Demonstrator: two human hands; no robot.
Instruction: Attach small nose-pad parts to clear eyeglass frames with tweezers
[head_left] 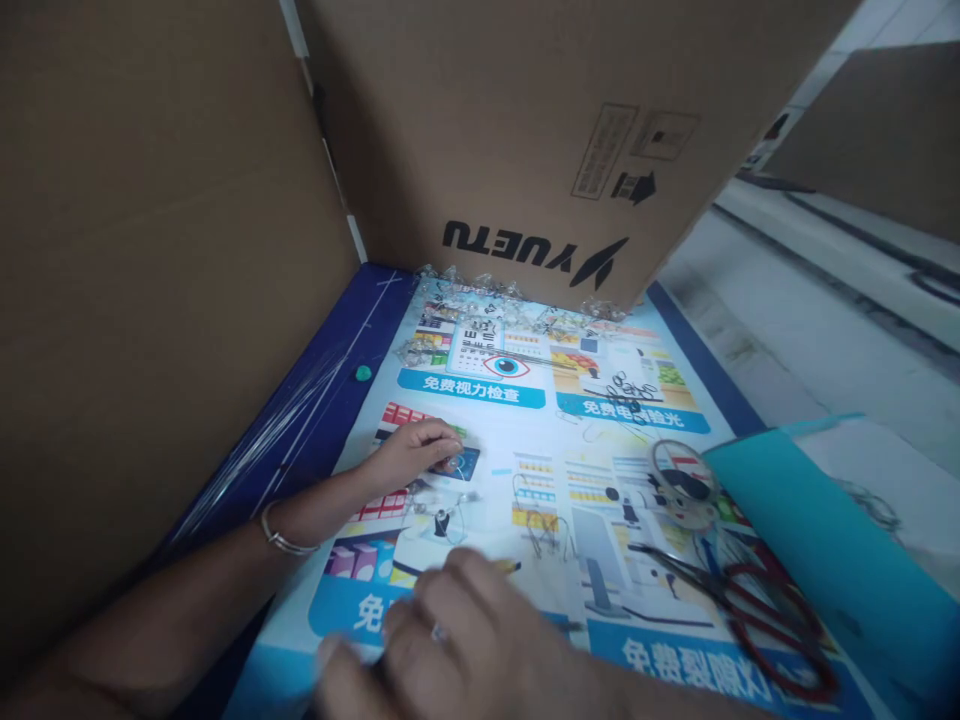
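My left hand (417,448) reaches in from the left over a printed poster sheet (480,500), thumb and fingers pinched together. At the fingertips is a small clear bead (455,463) with a thin thread or wire. Just below it on the sheet lies a loose strand of clear beads (442,514). Nearer to me, my right hand (472,640) is blurred, its fingers curled in; what they hold, if anything, is hidden. Thin bent wires (547,532) lie to the right of the beads.
Red-handled scissors (772,620) and a roll of clear tape (684,475) lie right, beside a turquoise folder (832,540). Dark wire loops (630,395) and clear beaded pieces (487,300) lie farther back. Tall cardboard (525,150) walls off the back and left. A green blob (363,373) sits on the blue edge.
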